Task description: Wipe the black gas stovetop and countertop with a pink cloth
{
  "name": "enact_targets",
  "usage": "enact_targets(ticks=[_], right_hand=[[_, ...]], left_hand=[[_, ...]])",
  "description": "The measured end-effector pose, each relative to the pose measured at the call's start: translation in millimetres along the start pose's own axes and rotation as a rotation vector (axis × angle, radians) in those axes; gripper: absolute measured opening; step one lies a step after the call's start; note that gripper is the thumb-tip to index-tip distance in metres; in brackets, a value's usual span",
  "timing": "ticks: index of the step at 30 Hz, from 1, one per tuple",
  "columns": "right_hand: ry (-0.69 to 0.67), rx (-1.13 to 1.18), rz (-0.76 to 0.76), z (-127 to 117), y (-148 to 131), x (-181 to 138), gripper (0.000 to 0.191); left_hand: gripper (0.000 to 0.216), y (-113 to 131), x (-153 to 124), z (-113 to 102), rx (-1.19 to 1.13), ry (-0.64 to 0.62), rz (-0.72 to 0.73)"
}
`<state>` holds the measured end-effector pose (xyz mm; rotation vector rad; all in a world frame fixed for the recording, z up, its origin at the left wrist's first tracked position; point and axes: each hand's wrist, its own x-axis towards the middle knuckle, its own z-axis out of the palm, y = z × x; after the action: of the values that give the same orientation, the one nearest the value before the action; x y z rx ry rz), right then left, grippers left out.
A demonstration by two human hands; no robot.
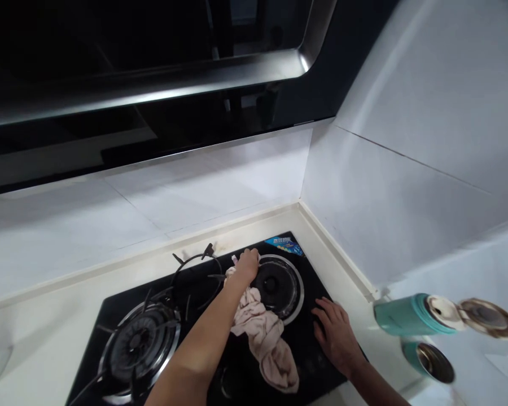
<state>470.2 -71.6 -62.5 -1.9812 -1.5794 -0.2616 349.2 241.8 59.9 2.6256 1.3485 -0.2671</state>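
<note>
A black gas cooktop (pixel 313 361) fills the lower middle of the head view. My left hand (pixel 249 265) is closed on one end of a pale pink cloth (pixel 265 332), pressed down beside the right burner (pixel 275 285). The rest of the cloth trails toward me in crumpled folds across the glass. My right hand (pixel 334 332) lies on the cooktop's right edge with its fingers spread, holding nothing. A loose black pan support (pixel 197 256) sits between the two burners. My left forearm covers part of the glass.
The left burner (pixel 138 344) has its pan support on it. Low overhead hangs a black range hood (pixel 245 107). On the right stand a teal flask (pixel 400 314) with its lid flipped back and a teal cup (pixel 427 361). White tiled walls meet behind the counter (pixel 46 316).
</note>
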Motion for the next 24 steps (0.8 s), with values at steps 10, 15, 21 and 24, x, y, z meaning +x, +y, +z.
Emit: enact_targets(ticks=[10,15,21,24], right_hand=[[0.006,0.02,0.001,-0.5,-2.1,3.2,0.029],[0.032,0.0,-0.019,0.8,-1.8,3.2,0.03],[0.017,-0.044,-0.036,3.0,0.5,1.7,0.032],[0.009,-0.045,-0.041,2.2,0.1,1.5,0.034]], left_hand=[[0.043,-17.5,-58.2,19.8,0.019,0.144,0.029],[0.044,-26.9,-79.6,29.8,-0.021,0.156,0.055],[0.047,-22.3,-68.2,27.3,-0.046,0.155,0.087],[0.048,-6.4,-46.1,21.9,-0.049,0.135,0.124]])
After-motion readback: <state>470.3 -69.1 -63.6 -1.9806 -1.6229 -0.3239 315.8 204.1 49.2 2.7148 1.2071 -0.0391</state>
